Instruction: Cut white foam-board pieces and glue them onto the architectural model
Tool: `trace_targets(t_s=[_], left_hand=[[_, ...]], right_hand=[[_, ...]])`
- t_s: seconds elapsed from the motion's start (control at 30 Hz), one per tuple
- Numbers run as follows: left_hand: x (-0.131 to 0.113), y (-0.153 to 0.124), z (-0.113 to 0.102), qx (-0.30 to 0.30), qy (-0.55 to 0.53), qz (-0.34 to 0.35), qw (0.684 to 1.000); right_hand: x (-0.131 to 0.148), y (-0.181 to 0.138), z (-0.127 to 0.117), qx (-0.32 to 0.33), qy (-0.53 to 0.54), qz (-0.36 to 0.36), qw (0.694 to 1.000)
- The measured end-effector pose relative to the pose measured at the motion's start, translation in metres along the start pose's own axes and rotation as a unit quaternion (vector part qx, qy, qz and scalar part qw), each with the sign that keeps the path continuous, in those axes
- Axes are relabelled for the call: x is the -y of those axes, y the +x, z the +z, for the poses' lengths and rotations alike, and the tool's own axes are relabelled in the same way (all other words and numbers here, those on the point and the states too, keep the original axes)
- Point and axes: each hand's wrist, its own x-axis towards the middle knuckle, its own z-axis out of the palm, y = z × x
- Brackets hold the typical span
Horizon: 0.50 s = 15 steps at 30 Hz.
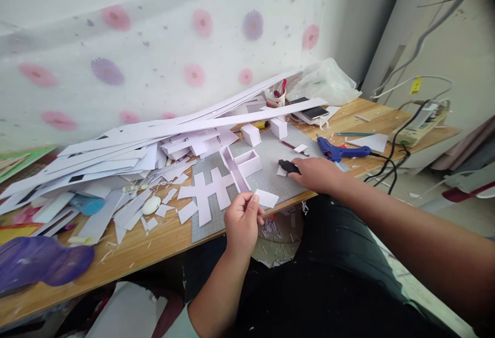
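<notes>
My left hand (243,219) is closed, with a small white rectangle of foam board (267,199) pinched between thumb and fingers at the front edge of the grey cutting mat (273,165). My right hand (311,173) grips a black utility knife (288,166) low over the mat; its tip is hard to make out beside a small white scrap (281,172). Between the hands and the wall sits a T-shaped open tray of white board (234,169). Left of it lies a flat, cross-shaped white cutout (207,196). Two small white boxes (251,134) stand behind.
A blue glue gun (340,151) lies right of the mat, its cord running to a power strip (419,121). Long white strips and offcuts (127,147) pile up at left. A purple object (42,263) and a cup of tools (275,98) are also on the wooden table (154,253).
</notes>
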Motion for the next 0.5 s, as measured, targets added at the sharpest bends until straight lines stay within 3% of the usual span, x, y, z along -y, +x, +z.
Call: trace_targets(t_s=[0.17, 0.27, 0.33, 0.4, 0.5], left_hand=[[-0.001, -0.010, -0.014, -0.019, -0.096, -0.061, 0.993], [-0.003, -0.016, -0.022, -0.012, -0.046, -0.050, 0.998], [-0.006, -0.018, -0.026, 0.021, 0.024, -0.026, 0.999], [-0.010, -0.018, -0.028, 0.055, 0.083, 0.003, 0.995], [-0.016, -0.015, -0.032, 0.062, 0.097, 0.025, 0.993]], right_hand=[[0.005, 0.005, 0.012, -0.063, -0.022, -0.030, 0.997], [0.020, -0.011, 0.015, -0.124, 0.082, -0.125, 0.981], [0.033, -0.022, 0.015, -0.090, 0.230, -0.249, 0.936], [0.047, -0.029, 0.015, -0.036, 0.301, -0.347, 0.888], [0.060, -0.028, 0.014, -0.028, 0.309, -0.380, 0.871]])
